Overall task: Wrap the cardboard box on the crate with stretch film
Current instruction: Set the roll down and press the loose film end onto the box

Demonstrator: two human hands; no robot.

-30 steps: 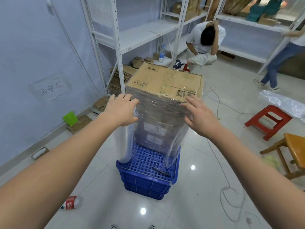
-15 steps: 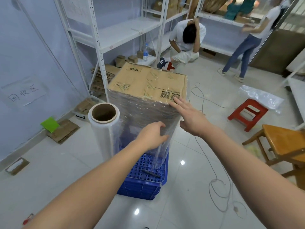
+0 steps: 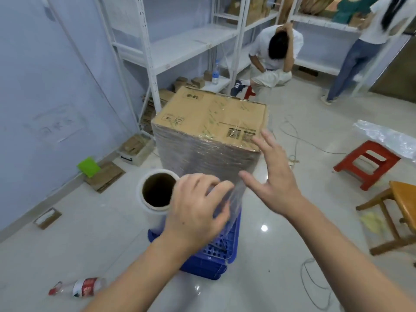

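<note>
A tall cardboard box stands on a blue crate. Its sides are covered in layers of stretch film; its top is bare. The stretch film roll stands upright at the box's near left corner, showing its brown core. My left hand is at the box's near face, low down, fingers curled on a loose bunch of film. Spread open at the box's near right corner is my right hand, fingers straight, on or just off the film.
White shelving stands behind the box. One person crouches by it and another stands at the far right. A red stool, a wooden stool, floor cords and a fallen bottle lie around.
My left hand has left the roll and moved right to the box's near face, where it takes hold of film. My right hand has dropped lower, toward the near right corner. My view has shifted.
</note>
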